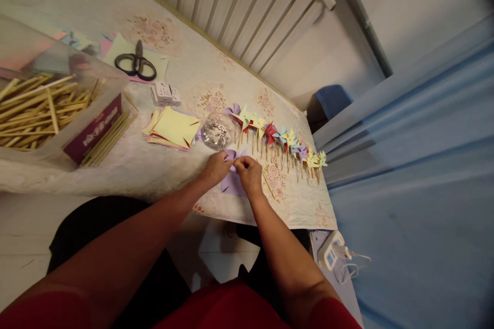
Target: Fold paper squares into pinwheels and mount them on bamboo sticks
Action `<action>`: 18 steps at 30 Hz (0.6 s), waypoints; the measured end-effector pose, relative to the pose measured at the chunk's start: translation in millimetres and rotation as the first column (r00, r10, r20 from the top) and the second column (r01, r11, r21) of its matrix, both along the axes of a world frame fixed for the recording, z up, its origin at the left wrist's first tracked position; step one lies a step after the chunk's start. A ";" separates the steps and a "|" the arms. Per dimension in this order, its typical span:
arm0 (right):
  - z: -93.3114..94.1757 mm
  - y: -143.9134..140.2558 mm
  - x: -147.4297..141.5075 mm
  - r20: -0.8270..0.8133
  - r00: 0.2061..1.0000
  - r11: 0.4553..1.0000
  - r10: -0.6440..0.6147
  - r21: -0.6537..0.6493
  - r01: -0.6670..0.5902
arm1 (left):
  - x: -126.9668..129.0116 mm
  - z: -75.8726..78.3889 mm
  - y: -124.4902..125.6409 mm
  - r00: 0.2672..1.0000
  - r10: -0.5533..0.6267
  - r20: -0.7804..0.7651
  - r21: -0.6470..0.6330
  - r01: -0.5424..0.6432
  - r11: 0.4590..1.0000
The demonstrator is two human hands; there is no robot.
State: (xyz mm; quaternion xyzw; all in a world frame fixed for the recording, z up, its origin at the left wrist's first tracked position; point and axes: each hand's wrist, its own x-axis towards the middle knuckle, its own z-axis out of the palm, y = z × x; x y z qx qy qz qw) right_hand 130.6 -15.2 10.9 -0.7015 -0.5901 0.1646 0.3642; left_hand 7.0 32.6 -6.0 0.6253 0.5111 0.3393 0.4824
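A folded piece of purple paper (230, 154), with points bent like a pinwheel, is held between my two hands. My left hand (218, 167) pinches its left side. On the right, my right hand (250, 172) has its fingers pressed together at the paper's middle; whether a pin is also between them is hidden. Flat on the table under my hands lies a purple paper sheet (232, 185). Just beyond my left hand stands a clear round dish (215, 134) of small silvery fasteners. A thin stick (269, 185) lies right of my right hand.
Finished paper pinwheels (270, 132) on sticks lie in a row to the right. At left are stacked yellow paper squares (175, 127), small white boxes (164, 93), scissors (137, 65) and a plastic bin (110, 79) of sticks. A power strip (331, 251) sits beyond the table's right edge.
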 end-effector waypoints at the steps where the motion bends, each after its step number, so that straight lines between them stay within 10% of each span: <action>1: -2.8 1.0 -1.1 -0.063 0.997 0.999 -0.038 -0.031 0.037 | -0.1 -0.5 0.2 1.000 -0.001 0.000 -0.003 0.001 1.000; 10: 13.4 -1.0 5.8 0.339 0.923 0.977 0.184 0.037 -0.209 | 0.3 -2.3 1.9 1.000 -0.013 0.012 0.014 0.013 1.000; 18: -3.4 4.9 -3.9 -0.117 0.987 0.991 -0.108 -0.095 0.097 | -1.2 -1.1 1.5 0.999 0.012 0.032 0.009 -0.012 1.000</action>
